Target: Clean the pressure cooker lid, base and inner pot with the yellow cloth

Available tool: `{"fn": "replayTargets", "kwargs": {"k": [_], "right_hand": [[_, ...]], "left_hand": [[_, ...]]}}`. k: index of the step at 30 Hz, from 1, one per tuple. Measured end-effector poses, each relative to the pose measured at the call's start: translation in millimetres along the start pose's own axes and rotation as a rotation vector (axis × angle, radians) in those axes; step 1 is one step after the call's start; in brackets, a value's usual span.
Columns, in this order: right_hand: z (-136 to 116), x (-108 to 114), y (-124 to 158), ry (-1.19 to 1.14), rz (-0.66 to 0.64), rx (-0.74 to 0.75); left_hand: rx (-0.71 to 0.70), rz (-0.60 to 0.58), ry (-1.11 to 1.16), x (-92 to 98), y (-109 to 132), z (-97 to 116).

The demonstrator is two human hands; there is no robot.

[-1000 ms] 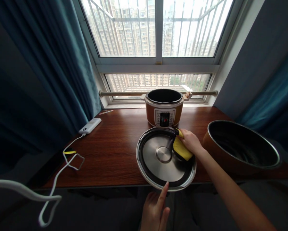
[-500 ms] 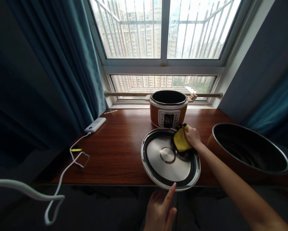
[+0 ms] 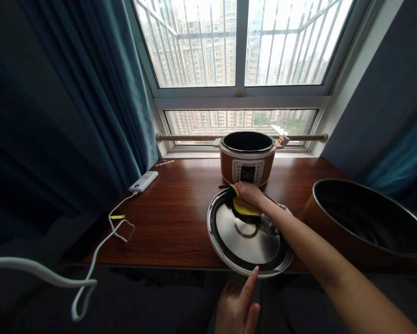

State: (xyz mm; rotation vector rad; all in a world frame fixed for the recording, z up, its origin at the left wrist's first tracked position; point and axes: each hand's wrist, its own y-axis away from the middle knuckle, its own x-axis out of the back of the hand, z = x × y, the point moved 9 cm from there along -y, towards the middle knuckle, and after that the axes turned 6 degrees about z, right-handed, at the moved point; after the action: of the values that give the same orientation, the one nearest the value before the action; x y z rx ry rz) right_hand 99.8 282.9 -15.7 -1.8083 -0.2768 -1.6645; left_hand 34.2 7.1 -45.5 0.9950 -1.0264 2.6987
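Note:
A round pressure cooker lid (image 3: pixel 225 232) lies inside up on the table, its near rim past the front edge. My right hand (image 3: pixel 249 193) is closed on a yellow cloth (image 3: pixel 246 208) with dark edging, pressed on the lid's far inner side. Below the near rim is my left hand (image 3: pixel 236 301); its index finger stretches up to touch the rim, and the thumb stands apart. The other fingers are bent and partly in shadow. Just behind the lid stands an orange-brown and white electric pressure cooker (image 3: pixel 227 164), its top uncovered, the dark inside showing.
A large brown pot (image 3: pixel 316 213) with a dark inside stands at the right. At the left lie a white power bank (image 3: pixel 144 181) and its white cable (image 3: pixel 100 246), which hangs over the edge. Blue curtains (image 3: pixel 125 116) and a barred window (image 3: pixel 197 46) border the wooden table (image 3: pixel 180 213).
My right hand has slid the yellow cloth leftward along the lid's far side. My left index finger stays at the near rim. The view has shifted slightly.

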Motion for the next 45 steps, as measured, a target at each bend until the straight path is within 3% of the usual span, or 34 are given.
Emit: {"fn": "replayTargets", "kwargs": {"k": [7,11,15,18,21,23,25,26,29,31,34,36,38,41,45], "right_hand": [[38,-9,9,-0.102,0.045,-0.196],[52,0,9,-0.247,0.138,-0.318],[52,17,14,-0.394,0.197,-0.346],[41,43,34,-0.461,0.281,-0.337],[23,79,78,-0.511,0.404,-0.382],[2,89,112,-0.595,0.350,-0.398],[-29,90,146,-0.682,0.234,-0.355],[-41,92,163,-0.690,0.242,-0.357],[-67,99,206,-0.619,0.434,-0.376],[-87,100,222,-0.530,0.540,-0.305],[-112,95,228,-0.385,0.582,-0.159],[-118,91,229,-0.323,0.587,-0.111],[-118,88,229,-0.303,0.590,-0.104],[-113,88,229,-0.333,0.604,-0.130],[-107,90,230,-0.386,0.617,-0.171]], "left_hand": [[0.052,0.077,0.009,17.4,-1,-10],[0.102,0.005,0.035,17.4,0,-14],[0.115,-0.050,0.127,15.3,0,-16],[0.085,-0.036,0.205,19.4,0,-15],[0.022,0.000,0.232,38.2,-7,-7],[-0.004,-0.019,0.202,56.4,-19,1],[-0.052,-0.052,0.125,76.8,-40,13],[-0.089,-0.068,0.070,85.9,-54,19],[-0.113,-0.105,-0.143,95.9,-111,26],[-0.163,-0.177,-0.285,78.0,-155,26],[-0.270,-0.382,-0.511,18.9,-212,13],[-0.298,-0.558,-0.649,-24.5,-236,-8],[-0.303,-0.636,-0.681,-53.2,-253,-27],[-0.265,-0.725,-0.714,-73.1,-262,-56],[-0.168,-0.779,-0.776,-64.1,-262,-86]]}}
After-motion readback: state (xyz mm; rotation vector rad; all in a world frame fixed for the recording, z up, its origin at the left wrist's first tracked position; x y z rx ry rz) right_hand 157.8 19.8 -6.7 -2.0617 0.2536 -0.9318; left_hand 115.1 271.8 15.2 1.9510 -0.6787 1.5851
